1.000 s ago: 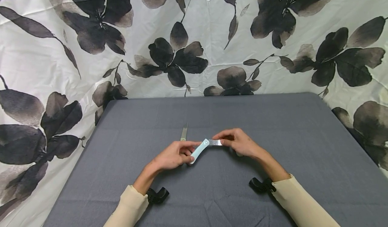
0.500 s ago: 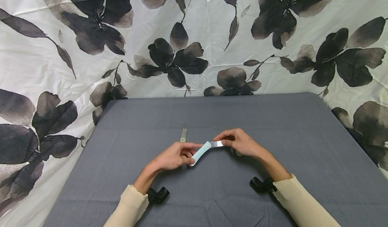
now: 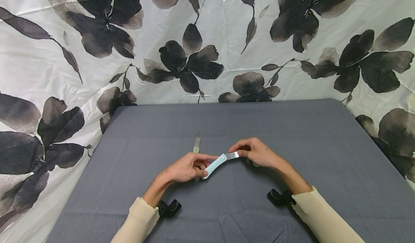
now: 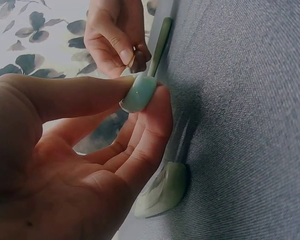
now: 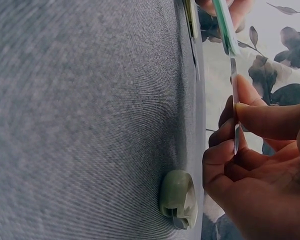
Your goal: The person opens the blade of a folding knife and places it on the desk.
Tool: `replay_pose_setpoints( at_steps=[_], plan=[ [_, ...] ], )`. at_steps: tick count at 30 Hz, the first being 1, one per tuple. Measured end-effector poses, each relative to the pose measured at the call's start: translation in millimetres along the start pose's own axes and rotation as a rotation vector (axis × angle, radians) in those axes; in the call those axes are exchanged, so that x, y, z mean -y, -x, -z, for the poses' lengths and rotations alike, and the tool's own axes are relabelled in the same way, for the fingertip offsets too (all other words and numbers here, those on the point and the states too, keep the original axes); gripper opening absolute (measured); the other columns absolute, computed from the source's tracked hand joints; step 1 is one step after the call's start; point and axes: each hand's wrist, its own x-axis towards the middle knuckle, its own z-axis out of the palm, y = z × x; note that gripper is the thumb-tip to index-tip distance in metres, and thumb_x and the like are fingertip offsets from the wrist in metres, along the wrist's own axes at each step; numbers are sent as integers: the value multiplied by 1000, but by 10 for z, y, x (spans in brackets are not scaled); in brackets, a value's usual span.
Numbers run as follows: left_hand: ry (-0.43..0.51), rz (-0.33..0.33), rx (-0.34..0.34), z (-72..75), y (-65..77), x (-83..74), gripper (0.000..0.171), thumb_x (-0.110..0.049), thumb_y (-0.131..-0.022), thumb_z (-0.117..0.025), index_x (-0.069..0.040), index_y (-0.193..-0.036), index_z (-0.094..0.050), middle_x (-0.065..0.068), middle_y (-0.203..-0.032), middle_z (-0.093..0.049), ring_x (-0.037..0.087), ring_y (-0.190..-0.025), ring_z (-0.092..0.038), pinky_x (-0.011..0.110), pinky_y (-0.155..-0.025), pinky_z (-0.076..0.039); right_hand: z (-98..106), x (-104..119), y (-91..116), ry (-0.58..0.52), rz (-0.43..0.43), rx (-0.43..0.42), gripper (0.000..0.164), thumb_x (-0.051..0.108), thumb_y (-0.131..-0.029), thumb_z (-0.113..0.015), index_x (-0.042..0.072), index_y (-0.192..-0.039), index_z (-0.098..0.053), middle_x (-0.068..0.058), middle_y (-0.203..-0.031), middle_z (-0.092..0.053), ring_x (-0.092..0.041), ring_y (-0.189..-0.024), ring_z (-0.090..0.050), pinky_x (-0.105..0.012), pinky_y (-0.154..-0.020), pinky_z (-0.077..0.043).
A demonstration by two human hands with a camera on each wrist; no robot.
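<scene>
Between my hands is a folding knife, its pale blue handle (image 3: 215, 167) slanting up to the right and its silver blade (image 3: 232, 156) swung well out. My left hand (image 3: 188, 168) pinches the handle's lower end between thumb and fingers. My right hand (image 3: 257, 152) pinches the blade with thumb and fingertips. Behind the left hand a second knife lies on the table, its pointed blade (image 3: 197, 142) out and its olive-green handle (image 4: 165, 192) mostly hidden in the head view. Below the right hand lies a green-handled knife (image 5: 177, 197), nearly covered by that hand from above.
Grey cloth covers the table (image 3: 259, 207). A white curtain (image 3: 207, 88) with dark flowers hangs behind its far edge. Each wrist carries a black camera mount (image 3: 169, 208), just beyond the cream sleeve (image 3: 139, 221).
The blue handle has swung slightly down and right, and the blade has tilted, so the two stand closer to one line. Both hands keep their hold.
</scene>
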Motion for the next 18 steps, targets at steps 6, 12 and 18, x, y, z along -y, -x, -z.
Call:
replay_pose_setpoints(
  at_steps=[6, 12, 18],
  plan=[
    [-2, 17, 18, -2, 17, 3, 55, 0, -95, -67, -13, -148, -60, 12, -108, -71, 13, -84, -65, 23, -71, -51, -6, 0, 2, 32, 13, 10, 24, 2, -102, -61, 9, -115, -79, -11, -118, -77, -20, -106, -68, -22, -83, -53],
    [-17, 20, 24, -4, 17, -2, 54, 0, -96, -66, -14, -148, -59, 11, -109, -71, 13, -84, -65, 23, -72, -52, -7, -9, 2, 53, 32, 18, 24, 1, -101, -61, 9, -114, -79, -11, -116, -77, -20, -104, -68, -22, -82, -53],
    [-12, 22, 36, -5, 17, -10, 55, 2, -95, -65, -14, -147, -60, 16, -107, -73, 12, -82, -64, 23, -70, -50, -10, -17, -3, 46, 57, 29, 23, -1, -100, -62, 6, -112, -80, -13, -113, -77, -20, -101, -68, -22, -80, -53]
  ],
)
